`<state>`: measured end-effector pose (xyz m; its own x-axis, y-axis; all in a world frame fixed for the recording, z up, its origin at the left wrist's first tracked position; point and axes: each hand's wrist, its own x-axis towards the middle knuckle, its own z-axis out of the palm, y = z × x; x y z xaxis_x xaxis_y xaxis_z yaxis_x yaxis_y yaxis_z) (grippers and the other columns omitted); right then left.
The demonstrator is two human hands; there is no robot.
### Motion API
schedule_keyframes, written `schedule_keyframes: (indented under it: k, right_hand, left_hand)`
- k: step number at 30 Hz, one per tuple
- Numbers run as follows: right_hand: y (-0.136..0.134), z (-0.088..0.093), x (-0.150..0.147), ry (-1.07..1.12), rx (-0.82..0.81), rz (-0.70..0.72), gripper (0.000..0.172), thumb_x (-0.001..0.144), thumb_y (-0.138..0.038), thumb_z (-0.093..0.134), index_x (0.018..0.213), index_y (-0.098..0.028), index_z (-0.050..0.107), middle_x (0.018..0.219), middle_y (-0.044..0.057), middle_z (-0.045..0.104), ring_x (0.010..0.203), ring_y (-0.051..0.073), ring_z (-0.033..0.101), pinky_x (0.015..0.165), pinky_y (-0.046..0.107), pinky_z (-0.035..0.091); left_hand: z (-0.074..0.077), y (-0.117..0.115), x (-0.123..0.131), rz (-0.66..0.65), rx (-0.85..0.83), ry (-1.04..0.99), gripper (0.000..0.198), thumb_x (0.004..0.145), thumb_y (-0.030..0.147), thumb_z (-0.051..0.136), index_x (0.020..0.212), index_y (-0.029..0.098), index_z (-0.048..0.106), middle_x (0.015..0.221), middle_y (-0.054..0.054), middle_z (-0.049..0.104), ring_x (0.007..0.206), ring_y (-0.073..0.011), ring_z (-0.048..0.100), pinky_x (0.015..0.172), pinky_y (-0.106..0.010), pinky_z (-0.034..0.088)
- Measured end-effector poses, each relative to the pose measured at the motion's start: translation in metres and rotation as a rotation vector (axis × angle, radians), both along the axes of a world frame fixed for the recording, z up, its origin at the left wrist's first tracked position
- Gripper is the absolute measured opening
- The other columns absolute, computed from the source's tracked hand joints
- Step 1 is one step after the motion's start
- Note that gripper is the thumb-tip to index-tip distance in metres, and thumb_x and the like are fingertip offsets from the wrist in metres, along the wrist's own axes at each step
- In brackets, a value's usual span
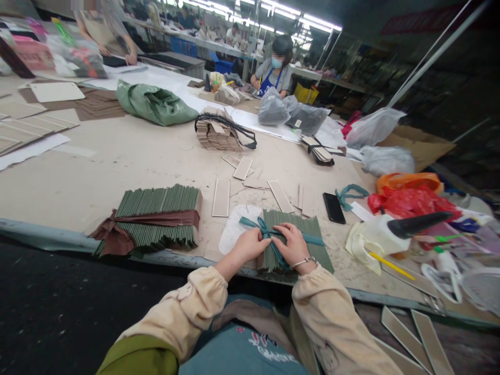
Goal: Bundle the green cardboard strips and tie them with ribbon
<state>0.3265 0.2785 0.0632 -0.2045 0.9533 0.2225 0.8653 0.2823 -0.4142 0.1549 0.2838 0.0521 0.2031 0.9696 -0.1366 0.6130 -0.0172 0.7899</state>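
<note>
A bundle of thin green strips [308,234] lies at the table's near edge with a teal ribbon [269,232] across it. My left hand [248,245] pinches the ribbon at the bundle's left side. My right hand [292,245], a bracelet on its wrist, presses on the bundle with its fingers closed on the ribbon near the knot. A second, larger green bundle [156,219] tied with a brown band lies to the left.
Loose beige card strips [221,197] and a black phone [334,207] lie beyond the bundle. A glue bottle with a black cone tip [414,225], red and orange bags [406,200] crowd the right. Tied beige stack [216,133] and green bag [156,104] sit farther back; other people work at the far side.
</note>
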Motion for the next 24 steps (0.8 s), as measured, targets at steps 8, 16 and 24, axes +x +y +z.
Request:
schedule_keyframes:
  k: [8, 16, 24]
  right_hand:
    - [-0.001, 0.000, 0.001, 0.006, 0.000, -0.011, 0.034, 0.080, -0.034, 0.059, 0.112, -0.021, 0.063, 0.114, 0.010, 0.054, 0.108, 0.025, 0.050, 0.096, 0.042, 0.041]
    - [0.002, -0.002, 0.004, 0.031, -0.022, 0.001, 0.034, 0.080, -0.034, 0.059, 0.111, -0.023, 0.064, 0.114, 0.009, 0.054, 0.108, 0.024, 0.050, 0.096, 0.042, 0.041]
    - [0.005, 0.002, -0.012, 0.075, -0.023, -0.104, 0.023, 0.078, -0.037, 0.064, 0.096, -0.024, 0.068, 0.103, 0.007, 0.057, 0.102, 0.023, 0.051, 0.093, 0.039, 0.041]
  left_hand:
    - [0.006, 0.007, -0.004, -0.095, -0.096, -0.136, 0.023, 0.080, 0.025, 0.044, 0.059, 0.018, 0.048, 0.051, 0.002, 0.055, 0.049, -0.0117, 0.052, 0.051, -0.022, 0.036]
    - [0.005, 0.003, -0.013, -0.011, -0.027, -0.101, 0.017, 0.072, 0.019, 0.046, 0.055, 0.018, 0.047, 0.053, 0.001, 0.051, 0.056, -0.0124, 0.050, 0.053, -0.023, 0.032]
    - [0.009, 0.001, -0.016, -0.158, 0.102, 0.079, 0.020, 0.072, 0.019, 0.043, 0.052, 0.018, 0.046, 0.050, 0.002, 0.048, 0.049, -0.0114, 0.040, 0.050, -0.025, 0.021]
